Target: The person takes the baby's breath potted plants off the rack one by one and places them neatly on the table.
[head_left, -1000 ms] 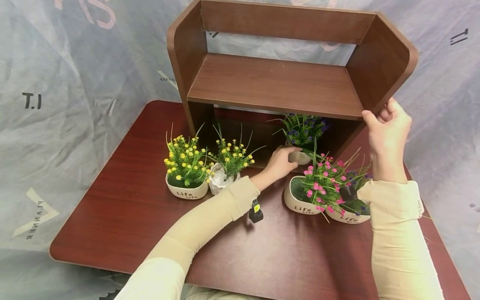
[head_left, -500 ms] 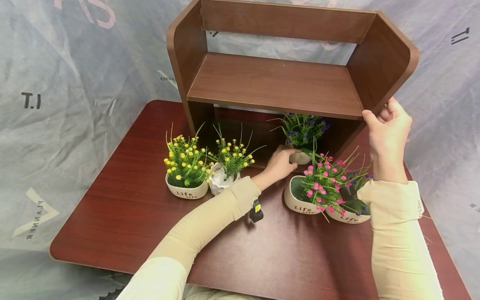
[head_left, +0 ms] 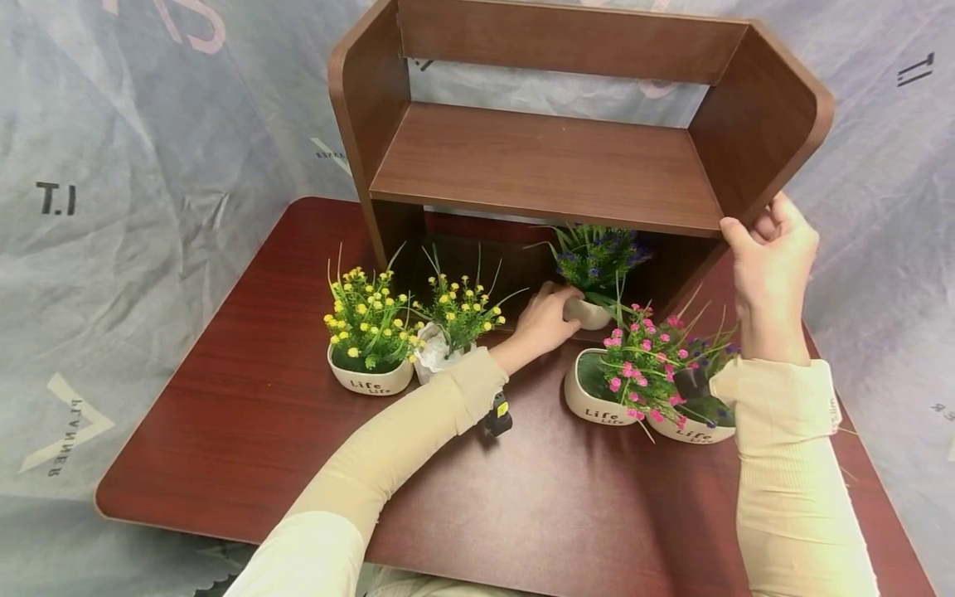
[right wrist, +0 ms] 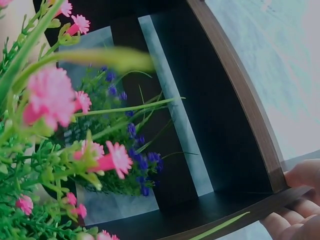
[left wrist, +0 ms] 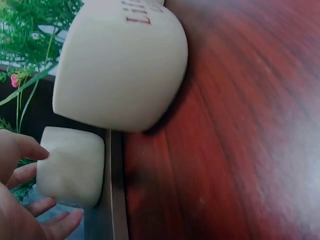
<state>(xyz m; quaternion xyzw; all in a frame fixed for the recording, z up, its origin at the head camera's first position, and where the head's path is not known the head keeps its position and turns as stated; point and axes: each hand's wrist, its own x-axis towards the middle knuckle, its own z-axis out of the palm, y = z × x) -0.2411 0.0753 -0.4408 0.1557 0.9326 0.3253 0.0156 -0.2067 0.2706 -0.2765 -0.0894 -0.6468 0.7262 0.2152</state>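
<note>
My left hand (head_left: pixel 543 319) holds the small white pot (head_left: pixel 589 313) of an artificial plant with blue-purple flowers (head_left: pixel 600 253). This pot stands in the lower compartment of a brown wooden shelf (head_left: pixel 545 166), near its front edge. The left wrist view shows thumb and fingers around the end of the pot (left wrist: pixel 72 165). At the shelf's right side panel, my right hand (head_left: pixel 776 261) grips the front edge, thumb in front and fingers behind. Seen from the right wrist, the hand (right wrist: pixel 297 207) pinches the corner where board and side panel meet.
Right front, a white "Life" pot with pink flowers (head_left: pixel 637 361) stands beside another with blue flowers (head_left: pixel 694 431). Two yellow-flowered plants stand left, one in a "Life" pot (head_left: pixel 370 381), one in a crumpled-looking white pot (head_left: pixel 433 352). All rest on a red-brown table (head_left: pixel 224 398).
My left hand has shifted slightly left, and the blue-purple plant's pot has moved left with it inside the lower compartment. My right hand stays at the side panel.
</note>
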